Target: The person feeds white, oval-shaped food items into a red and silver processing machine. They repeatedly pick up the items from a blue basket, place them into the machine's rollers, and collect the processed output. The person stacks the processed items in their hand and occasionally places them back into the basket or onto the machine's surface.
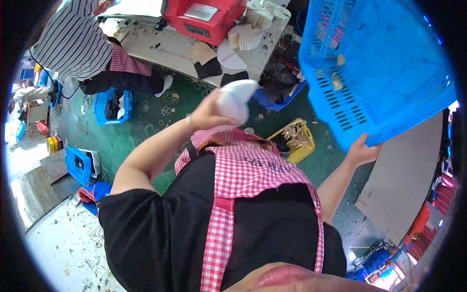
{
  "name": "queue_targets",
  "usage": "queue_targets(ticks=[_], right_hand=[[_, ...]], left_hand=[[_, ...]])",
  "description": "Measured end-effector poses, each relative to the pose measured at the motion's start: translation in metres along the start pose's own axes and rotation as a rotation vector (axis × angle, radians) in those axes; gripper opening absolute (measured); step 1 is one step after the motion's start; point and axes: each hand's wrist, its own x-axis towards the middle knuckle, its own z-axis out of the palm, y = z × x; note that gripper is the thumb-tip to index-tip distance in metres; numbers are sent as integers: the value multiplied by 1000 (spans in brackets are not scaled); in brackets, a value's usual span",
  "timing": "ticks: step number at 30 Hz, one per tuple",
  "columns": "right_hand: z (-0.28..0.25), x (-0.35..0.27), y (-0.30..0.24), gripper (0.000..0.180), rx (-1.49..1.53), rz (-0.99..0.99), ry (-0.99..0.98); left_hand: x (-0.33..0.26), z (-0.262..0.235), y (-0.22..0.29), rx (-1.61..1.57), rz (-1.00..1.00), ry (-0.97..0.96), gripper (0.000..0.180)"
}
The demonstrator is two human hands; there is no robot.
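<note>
My left hand is raised in front of me, its fingers wrapped round several white curved pads. My right hand grips the lower rim of a large blue plastic crate, which is tipped up at the right. A few small beige pieces lie inside the crate, against its slotted wall. More white pads, a white half-round piece, a beige piece and a black piece rest on the worktable ahead of my left hand.
The worktable carries a red machine. Below stand a yellow basket of beige scraps and a blue basket of dark pieces. A person in a striped top is at the far left, near a blue crate.
</note>
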Motion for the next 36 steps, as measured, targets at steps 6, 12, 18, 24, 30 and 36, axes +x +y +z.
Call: queue_targets(ticks=[6, 12, 18, 24, 30, 36], right_hand=[[30, 95, -126, 39, -63, -379, 356], [72, 135, -205, 45, -156, -503, 520], [94, 152, -255, 49, -137, -513, 581], [148, 192, -307, 57, -89, -638, 604], [250, 220, -342, 55, 6, -546, 419], [423, 205, -376, 37, 120, -99, 107]], left_hand=[[-132, -142, -31, 23, -269, 368, 80], [-195, -227, -58, -144, -324, 541, 74], [-175, -295, -53, -87, -308, 455, 74], [-149, -334, -103, 135, -253, 490, 71], [-103, -363, -74, 465, -331, 479, 61], [-69, -379, -54, 443, -389, 445, 65]])
